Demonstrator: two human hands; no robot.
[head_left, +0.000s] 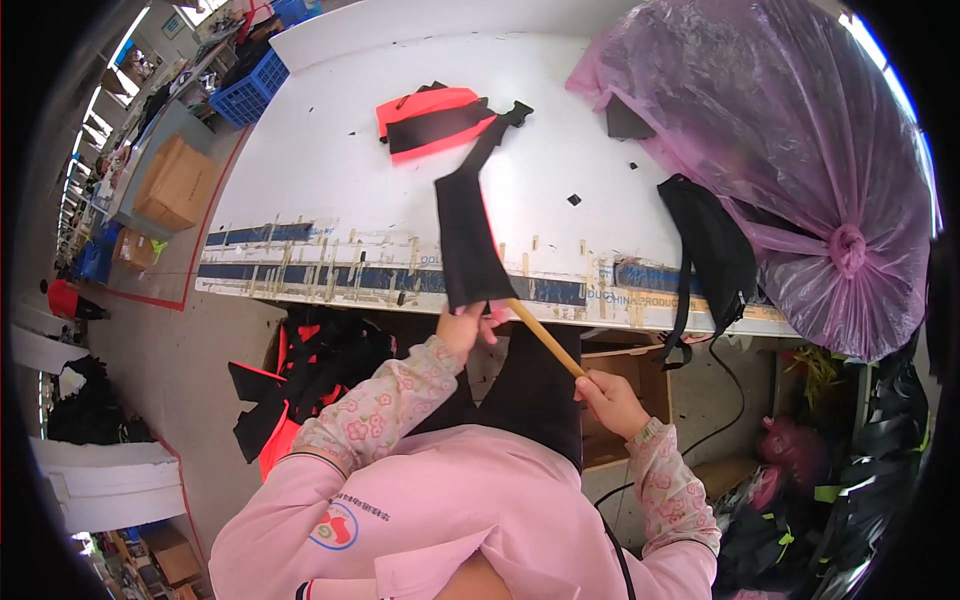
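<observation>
My left hand is closed on the near end of a black fabric belt piece, just off the table's front edge. The piece narrows away from me toward a black buckle on the table, and a thin red edge shows along its right side. In my right hand is a tan stick, gripped at its near end. The far end of that stick meets the belt piece's near opening; whether it reaches inside is hidden. Beyond lies a red-and-black fabric piece, close to the belt piece's narrow part.
A black pouch with a strap hangs over the table's front edge at right. Behind it a big tied pink plastic bag fills the right side. Black-and-red pieces are heaped below at left. A blue crate stands past the table's left edge.
</observation>
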